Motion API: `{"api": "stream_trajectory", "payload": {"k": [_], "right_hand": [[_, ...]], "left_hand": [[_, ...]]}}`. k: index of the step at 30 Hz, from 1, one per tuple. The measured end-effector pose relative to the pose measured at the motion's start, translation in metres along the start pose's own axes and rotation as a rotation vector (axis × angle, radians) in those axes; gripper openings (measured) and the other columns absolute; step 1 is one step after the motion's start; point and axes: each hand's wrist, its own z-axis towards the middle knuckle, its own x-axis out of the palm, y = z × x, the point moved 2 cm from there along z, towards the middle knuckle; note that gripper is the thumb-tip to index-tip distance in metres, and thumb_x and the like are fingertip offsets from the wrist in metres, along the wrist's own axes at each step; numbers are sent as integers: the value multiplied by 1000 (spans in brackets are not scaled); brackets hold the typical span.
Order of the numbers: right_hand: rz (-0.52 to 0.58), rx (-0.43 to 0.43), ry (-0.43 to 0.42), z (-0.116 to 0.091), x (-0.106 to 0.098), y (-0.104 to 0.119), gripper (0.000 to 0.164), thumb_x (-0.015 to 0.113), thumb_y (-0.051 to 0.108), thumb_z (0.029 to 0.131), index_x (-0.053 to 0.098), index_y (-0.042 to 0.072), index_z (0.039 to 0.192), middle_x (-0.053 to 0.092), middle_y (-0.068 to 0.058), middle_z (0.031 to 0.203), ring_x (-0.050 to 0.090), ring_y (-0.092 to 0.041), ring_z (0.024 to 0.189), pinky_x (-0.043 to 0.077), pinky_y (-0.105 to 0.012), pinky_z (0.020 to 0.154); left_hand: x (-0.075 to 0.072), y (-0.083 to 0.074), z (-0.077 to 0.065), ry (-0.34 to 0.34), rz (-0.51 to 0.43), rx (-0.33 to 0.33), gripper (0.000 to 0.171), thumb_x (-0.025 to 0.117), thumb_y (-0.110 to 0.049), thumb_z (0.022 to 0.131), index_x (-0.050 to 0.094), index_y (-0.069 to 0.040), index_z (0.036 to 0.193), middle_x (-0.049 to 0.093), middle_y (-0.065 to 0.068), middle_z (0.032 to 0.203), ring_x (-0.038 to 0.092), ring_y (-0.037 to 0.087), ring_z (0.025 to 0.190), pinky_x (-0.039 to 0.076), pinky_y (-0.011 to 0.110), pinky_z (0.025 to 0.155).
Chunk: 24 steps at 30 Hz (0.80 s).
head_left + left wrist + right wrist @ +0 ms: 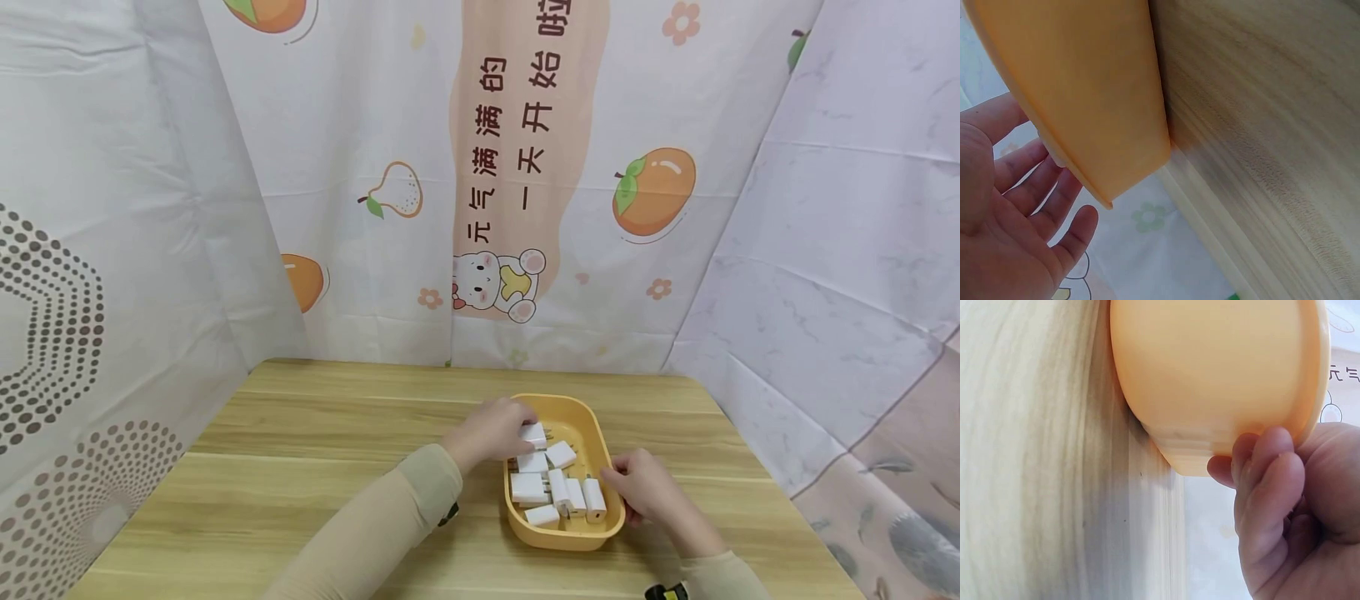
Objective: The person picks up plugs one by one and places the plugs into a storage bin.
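A yellow plastic basket stands on the wooden table, with several white charger plugs lying inside it. My left hand reaches over the basket's left rim and pinches one white charger, whose metal prongs point right. In the left wrist view, the left hand is beside the rim, and only a sliver of white shows by its fingers. On the opposite side my right hand grips the basket's right rim. The right wrist view shows that hand with fingers curled against the outer wall.
The wooden table extends to the left of the basket. A white printed curtain hangs behind the table's far edge, with more cloth on both sides. Dark wrist devices show at the sleeves.
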Motion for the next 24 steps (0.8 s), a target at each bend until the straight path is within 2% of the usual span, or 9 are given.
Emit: {"api": "stream_trajectory", "payload": {"k": [8, 14, 20, 22, 24], "right_hand": [[-9, 1, -3, 1, 0, 0, 33, 62, 13, 99, 60, 8, 67, 51, -2, 43, 51, -14, 33, 46, -31, 35], [-1, -17, 17, 2, -2, -1, 33, 62, 14, 99, 61, 8, 67, 52, -1, 44, 52, -14, 34, 46, -31, 35], [-11, -62, 48, 5, -8, -4, 35, 62, 19, 101, 62, 10, 66, 53, -1, 44, 53, -13, 34, 48, -33, 35], [-11, -54, 51, 6, -11, -4, 38, 62, 25, 102, 63, 10, 67, 54, -2, 45, 54, -13, 36, 49, -34, 36], [-7, -25, 39, 8, -15, -4, 39, 62, 35, 102, 69, 9, 74, 55, -4, 48, 54, -14, 38, 49, -34, 37]], "left_hand": [[1, 2, -1, -4, -2, 1, 39, 78, -32, 88, 73, -17, 124, 70, -8, 113, 63, 12, 107, 51, 33, 93], [-4, 4, -5, -24, -52, -6, 38, 75, -32, 91, 72, -16, 125, 70, -6, 117, 62, 14, 110, 51, 34, 95], [-16, 7, -15, -116, -59, 25, 38, 75, -33, 93, 71, -15, 126, 70, -3, 121, 63, 15, 113, 51, 32, 96], [-22, 9, -19, -161, -38, 41, 38, 75, -34, 93, 71, -14, 126, 70, -2, 121, 64, 16, 112, 51, 32, 96], [-28, 12, -23, -204, -26, 58, 38, 74, -34, 93, 71, -14, 125, 70, -1, 121, 64, 17, 112, 52, 32, 96]]}}
